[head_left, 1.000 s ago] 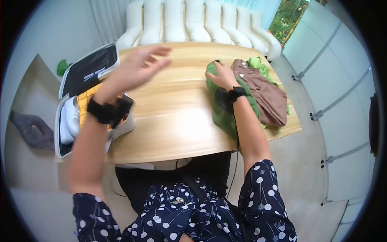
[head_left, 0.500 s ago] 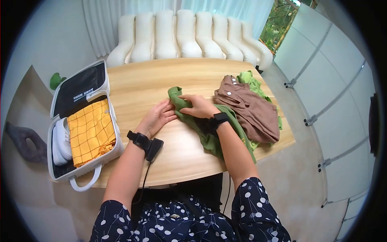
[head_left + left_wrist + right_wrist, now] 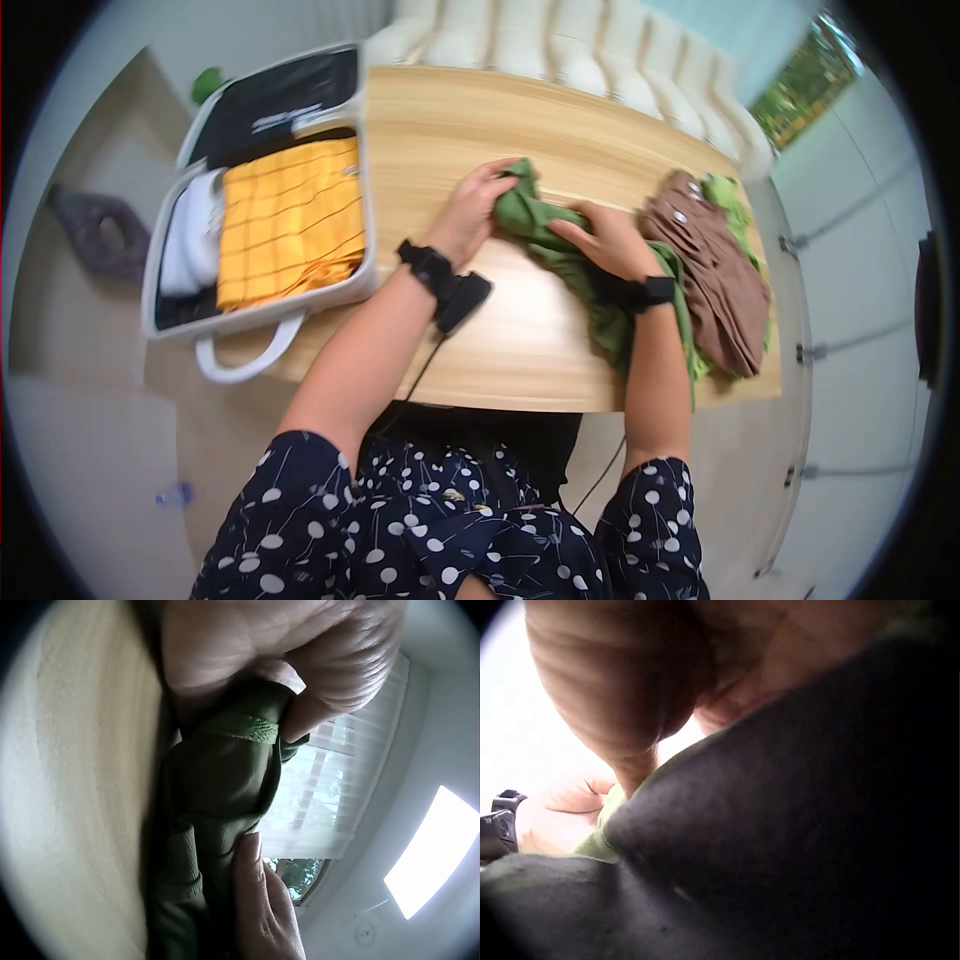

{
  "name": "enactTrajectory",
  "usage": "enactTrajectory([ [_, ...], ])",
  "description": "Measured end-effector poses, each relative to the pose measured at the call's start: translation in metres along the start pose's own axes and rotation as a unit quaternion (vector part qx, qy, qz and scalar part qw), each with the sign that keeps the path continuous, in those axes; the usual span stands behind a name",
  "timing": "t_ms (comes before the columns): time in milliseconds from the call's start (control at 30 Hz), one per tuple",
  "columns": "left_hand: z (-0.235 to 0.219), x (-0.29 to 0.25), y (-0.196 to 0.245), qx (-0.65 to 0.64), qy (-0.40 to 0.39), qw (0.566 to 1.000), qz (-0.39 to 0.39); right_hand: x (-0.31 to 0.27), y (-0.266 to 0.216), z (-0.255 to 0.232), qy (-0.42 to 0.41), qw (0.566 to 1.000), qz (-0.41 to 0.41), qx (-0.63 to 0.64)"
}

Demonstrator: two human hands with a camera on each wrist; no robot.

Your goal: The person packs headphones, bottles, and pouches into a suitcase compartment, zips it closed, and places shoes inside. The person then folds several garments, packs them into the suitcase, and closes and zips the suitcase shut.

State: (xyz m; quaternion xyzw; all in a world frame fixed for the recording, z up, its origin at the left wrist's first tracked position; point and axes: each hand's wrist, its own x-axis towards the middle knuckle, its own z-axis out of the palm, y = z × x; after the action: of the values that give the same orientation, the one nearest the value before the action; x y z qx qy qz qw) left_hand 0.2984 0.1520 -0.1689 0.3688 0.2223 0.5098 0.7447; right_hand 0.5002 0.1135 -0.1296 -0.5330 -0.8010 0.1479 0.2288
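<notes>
I set twelve o'clock at the far side and six at the person [image 3: 430, 545], with the green cloth [image 3: 585, 285] at the centre. The left hand [image 3: 468, 212] has the cloth's end at about ten o'clock, nipped between thumb and fingers; the left wrist view shows them near a paler band [image 3: 244, 729]. The right hand [image 3: 610, 242] lies across the middle and grasps the bunched fabric, thumb toward nine. So both have hold of the same piece, which is crumpled on the table [image 3: 450, 130], its loose part running down toward five, to the near edge. Each wrist wears a black strap.

Just beside the green, at three, lies the brown cloth [image 3: 715, 285], with a couple of pale buttons at its far end. Lime cloth [image 3: 722, 192] peeks out beyond it at one o'clock and shows again along its edge.

Well apart, at nine to ten, sits the case [image 3: 345, 292], its dark-lined lid [image 3: 290, 95] folded back toward twelve. Inside, a yellow checked cloth [image 3: 290, 225] lies folded on the three o'clock side, and white shoes [image 3: 195, 235] are tucked in at nine. The handle [image 3: 250, 370] sticks out at six.

Farther out, a cream sofa [image 3: 520, 40] runs past twelve, white panels [image 3: 850, 180] stand at two to three, and a grey ring-shaped thing [image 3: 75, 215] rests beyond the case at nine.
</notes>
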Motion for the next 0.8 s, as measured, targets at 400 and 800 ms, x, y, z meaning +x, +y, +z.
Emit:
enactTrajectory([
  [400,-0.039,-0.004,0.027,-0.107,0.218,0.961,0.135,0.004,-0.001,-0.004,-0.061,0.996,0.033,-0.049],
  [800,-0.077,-0.010,0.022,-0.124,0.222,0.959,0.123,0.002,0.042,0.010,0.019,0.999,-0.006,-0.045],
])
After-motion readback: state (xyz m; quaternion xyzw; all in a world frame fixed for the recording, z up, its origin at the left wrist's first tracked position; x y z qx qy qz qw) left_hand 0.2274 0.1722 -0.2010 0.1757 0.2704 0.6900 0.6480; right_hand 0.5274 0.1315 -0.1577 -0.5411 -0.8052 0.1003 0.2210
